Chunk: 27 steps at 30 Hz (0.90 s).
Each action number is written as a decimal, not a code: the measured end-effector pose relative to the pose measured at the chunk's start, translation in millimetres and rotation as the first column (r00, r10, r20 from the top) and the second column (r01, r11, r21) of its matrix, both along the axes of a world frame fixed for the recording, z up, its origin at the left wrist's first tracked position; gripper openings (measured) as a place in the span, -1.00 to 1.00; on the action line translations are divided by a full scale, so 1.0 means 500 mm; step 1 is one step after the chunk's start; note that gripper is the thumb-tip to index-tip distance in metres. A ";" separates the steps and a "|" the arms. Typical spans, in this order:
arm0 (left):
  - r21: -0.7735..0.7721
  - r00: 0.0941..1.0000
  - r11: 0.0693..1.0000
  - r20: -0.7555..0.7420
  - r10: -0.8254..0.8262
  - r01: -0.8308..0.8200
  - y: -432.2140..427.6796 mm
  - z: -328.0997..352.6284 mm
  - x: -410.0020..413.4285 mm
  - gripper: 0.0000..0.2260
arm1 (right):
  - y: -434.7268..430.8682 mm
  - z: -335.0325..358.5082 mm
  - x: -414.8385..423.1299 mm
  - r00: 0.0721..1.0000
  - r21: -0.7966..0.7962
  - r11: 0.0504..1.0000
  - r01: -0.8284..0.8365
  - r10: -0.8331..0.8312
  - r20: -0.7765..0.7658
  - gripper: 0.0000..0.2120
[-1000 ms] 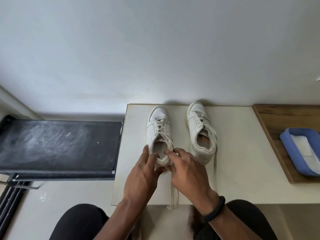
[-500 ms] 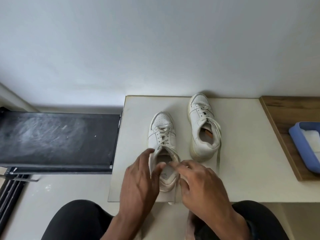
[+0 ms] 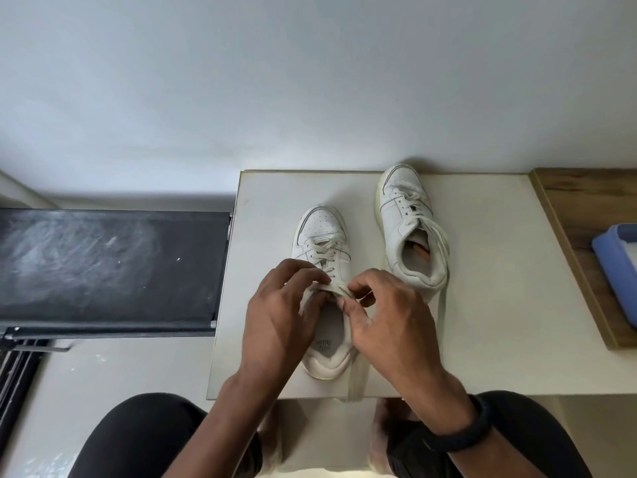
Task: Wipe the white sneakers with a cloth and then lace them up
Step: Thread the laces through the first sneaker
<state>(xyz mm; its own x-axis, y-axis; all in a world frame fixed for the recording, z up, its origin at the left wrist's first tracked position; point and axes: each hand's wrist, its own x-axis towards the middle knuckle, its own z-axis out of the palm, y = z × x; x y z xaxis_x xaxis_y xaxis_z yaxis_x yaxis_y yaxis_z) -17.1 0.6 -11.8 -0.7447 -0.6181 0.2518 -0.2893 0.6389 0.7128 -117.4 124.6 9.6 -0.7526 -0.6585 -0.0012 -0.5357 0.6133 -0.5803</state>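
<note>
Two white sneakers stand on a small white table [image 3: 489,305], toes pointing away from me. The left sneaker [image 3: 322,232] is close to the table's front edge. Over its opening, my left hand [image 3: 279,312] and my right hand [image 3: 389,315] both pinch its off-white lace [image 3: 339,289] between fingertips. A loose end of that lace [image 3: 355,377] runs down past the heel and over the table's front edge. The right sneaker [image 3: 410,232] stands farther back, untouched, with its own lace trailing along its right side.
A black shelf [image 3: 110,267] sits level with the table on the left. A wooden surface [image 3: 568,215] at the right carries a blue tray [image 3: 613,270] holding something white. A plain wall rises behind the table. My knees are below the front edge.
The left sneaker has been drawn toward the front edge. Both hands have moved from its heel collar up to the lace, which they now pinch.
</note>
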 end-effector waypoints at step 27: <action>0.723 0.862 0.666 -0.206 0.464 -0.185 -0.057 0.056 0.024 -0.74 | 0.040 0.077 -0.034 0.491 -0.397 0.842 0.365 0.188 0.851 -0.91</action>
<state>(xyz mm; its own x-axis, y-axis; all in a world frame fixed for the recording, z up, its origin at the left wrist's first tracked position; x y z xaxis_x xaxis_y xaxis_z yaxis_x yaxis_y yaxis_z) -5.3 -27.7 16.2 -0.4080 -0.9041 -0.1270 -0.0307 -0.1254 0.9916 -134.3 144.6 48.2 -0.6087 -0.6969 -0.3793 0.4204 0.1221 -0.8991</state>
